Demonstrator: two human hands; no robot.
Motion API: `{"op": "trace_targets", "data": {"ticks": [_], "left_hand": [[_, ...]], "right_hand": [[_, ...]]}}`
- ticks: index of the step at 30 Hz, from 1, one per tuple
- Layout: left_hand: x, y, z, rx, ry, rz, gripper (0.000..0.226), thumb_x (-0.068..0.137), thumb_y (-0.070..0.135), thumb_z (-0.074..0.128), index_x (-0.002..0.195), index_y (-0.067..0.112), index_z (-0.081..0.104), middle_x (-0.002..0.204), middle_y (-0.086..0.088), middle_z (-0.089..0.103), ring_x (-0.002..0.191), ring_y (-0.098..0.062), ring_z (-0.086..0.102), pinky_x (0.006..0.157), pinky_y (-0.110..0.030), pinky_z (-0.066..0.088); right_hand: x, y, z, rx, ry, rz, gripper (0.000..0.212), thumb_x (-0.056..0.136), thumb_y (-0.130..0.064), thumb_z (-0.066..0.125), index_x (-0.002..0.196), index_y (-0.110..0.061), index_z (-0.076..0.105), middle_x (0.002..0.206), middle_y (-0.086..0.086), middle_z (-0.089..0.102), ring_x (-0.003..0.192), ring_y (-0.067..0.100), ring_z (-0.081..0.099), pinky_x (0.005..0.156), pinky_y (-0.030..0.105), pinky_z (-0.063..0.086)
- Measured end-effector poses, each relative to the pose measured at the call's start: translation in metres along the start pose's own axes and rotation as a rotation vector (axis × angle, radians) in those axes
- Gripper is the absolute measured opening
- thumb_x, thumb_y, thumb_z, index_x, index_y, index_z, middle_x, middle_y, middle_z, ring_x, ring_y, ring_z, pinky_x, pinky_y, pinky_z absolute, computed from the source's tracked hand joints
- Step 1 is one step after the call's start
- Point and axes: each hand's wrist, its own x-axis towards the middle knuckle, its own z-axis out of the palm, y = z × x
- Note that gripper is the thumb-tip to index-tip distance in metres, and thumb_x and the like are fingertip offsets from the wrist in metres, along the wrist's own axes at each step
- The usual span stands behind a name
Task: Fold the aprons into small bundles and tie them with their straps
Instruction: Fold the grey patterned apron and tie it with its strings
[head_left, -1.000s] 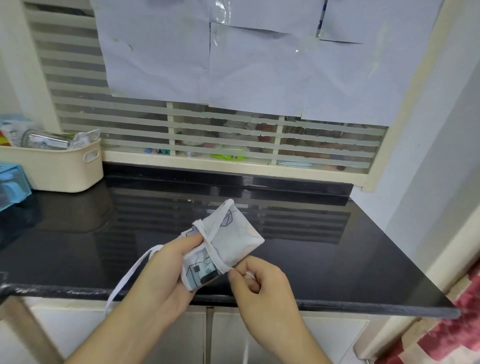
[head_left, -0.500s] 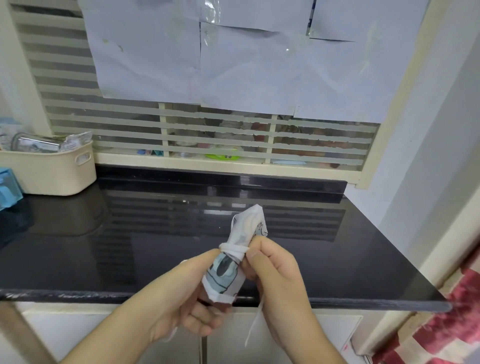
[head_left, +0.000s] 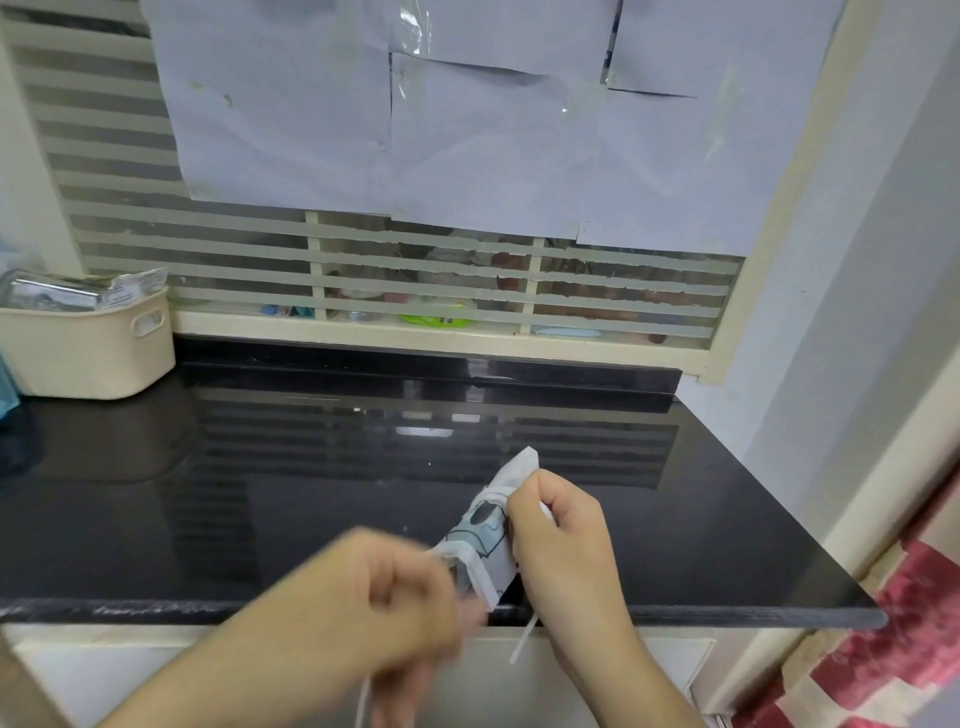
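Two hands are busy at the front edge of a shiny black bench (head_left: 311, 493). Between them is a small folded apron bundle (head_left: 485, 525), white with a blue and grey picture on it. It is tilted, with one pointy corner up and away from the person, and it is held just above the bench edge. The right hand (head_left: 563, 551) has its fingers curled, and it grips the right side of the bundle, with its fingertips near the top. A thin white strap (head_left: 522, 642) hangs down below this hand, over the bench edge. The left hand (head_left: 400, 603) is very blurry. Its fingers look curled, close to the low end of the bundle, and a white strap end seems to dangle under it, but I cannot tell for sure what it holds. Far to the left, at the back of the bench, sits a cream basket (head_left: 88, 348) with packets inside. Behind the bench is a window with stripes and white paper sheets (head_left: 467, 130) stuck over it.
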Motion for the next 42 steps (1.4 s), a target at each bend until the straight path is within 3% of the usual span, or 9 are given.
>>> {"op": "trace_targets", "data": {"ticks": [3,6,10,15,19,23,31,36,42], "left_hand": [[0.013,-0.004,-0.007,0.120,0.572,0.068,0.027,0.080,0.059,0.073,0.091,0.037,0.064,0.087,0.011,0.067,0.071,-0.005,0.061,0.068,-0.025,0.049],[0.025,-0.003,-0.003,0.277,0.409,-0.151,0.035,0.081,0.064,0.071,0.101,0.036,0.063,0.090,0.018,0.070,0.079,0.001,0.066,0.075,-0.024,0.054],[0.036,-0.023,0.001,0.060,0.281,-0.126,0.022,0.092,0.036,0.066,0.093,0.015,0.071,0.070,0.003,0.064,0.066,-0.015,0.060,0.066,-0.041,0.047],[0.035,-0.029,0.011,-0.386,0.240,-0.124,0.033,0.100,0.004,0.047,0.106,0.011,0.080,0.100,-0.016,0.079,0.096,-0.032,0.077,0.087,-0.045,0.062],[0.044,-0.045,0.010,-0.001,0.374,-0.125,0.023,0.099,0.030,0.054,0.093,0.021,0.074,0.089,-0.002,0.075,0.083,-0.027,0.070,0.085,-0.052,0.057],[0.046,-0.043,0.008,0.697,0.609,-0.039,0.025,0.096,0.052,0.058,0.118,0.044,0.050,0.117,0.022,0.042,0.100,-0.002,0.053,0.072,-0.020,0.047],[0.063,-0.056,-0.012,0.412,0.738,0.212,0.029,0.098,0.011,0.064,0.092,0.033,0.082,0.077,0.018,0.073,0.075,-0.003,0.066,0.068,-0.021,0.053],[0.073,-0.051,-0.019,0.061,0.754,0.077,0.034,0.104,0.031,0.059,0.077,0.028,0.079,0.066,0.007,0.072,0.058,-0.004,0.062,0.063,-0.029,0.051],[0.086,-0.051,-0.019,0.239,0.720,-0.008,0.048,0.104,0.044,0.051,0.068,0.017,0.066,0.060,-0.004,0.065,0.051,-0.006,0.052,0.061,-0.042,0.053]], "right_hand": [[-0.002,-0.003,0.009,-0.081,-0.058,-0.041,0.024,0.090,-0.014,0.050,0.070,-0.008,0.038,0.066,0.004,0.039,0.061,0.013,0.036,0.056,0.032,0.034],[-0.005,-0.008,0.020,-0.106,-0.134,-0.087,0.026,0.091,-0.012,0.050,0.067,-0.011,0.039,0.066,0.005,0.040,0.062,0.011,0.036,0.058,0.032,0.033],[-0.005,-0.010,0.022,-0.101,-0.211,-0.094,0.031,0.090,-0.010,0.052,0.063,-0.017,0.041,0.064,-0.005,0.041,0.063,0.010,0.036,0.059,0.028,0.033],[0.001,-0.007,0.014,0.040,-0.211,-0.043,0.033,0.089,-0.005,0.065,0.066,-0.011,0.043,0.061,-0.002,0.045,0.057,0.011,0.043,0.053,0.023,0.039],[0.011,-0.001,0.017,0.119,-0.230,0.031,0.033,0.090,-0.002,0.062,0.064,-0.013,0.045,0.061,0.004,0.043,0.056,0.013,0.041,0.055,0.023,0.040],[0.023,0.002,0.024,0.132,-0.290,0.052,0.037,0.089,-0.001,0.060,0.060,-0.018,0.047,0.060,0.002,0.044,0.054,0.011,0.041,0.054,0.024,0.040],[0.043,0.016,0.032,0.784,-0.317,0.281,0.016,0.088,-0.018,0.053,0.079,-0.005,0.056,0.069,0.009,0.031,0.064,0.020,0.021,0.058,0.031,0.021],[0.043,0.027,0.038,0.678,-0.250,0.300,0.028,0.097,0.004,0.040,0.117,0.001,0.058,0.067,0.015,0.049,0.054,0.018,0.030,0.054,0.034,0.017],[0.036,0.021,0.042,0.464,-0.391,0.166,0.013,0.097,0.006,0.052,0.095,0.000,0.062,0.073,0.026,0.060,0.051,0.017,0.033,0.049,0.029,0.024]]}}
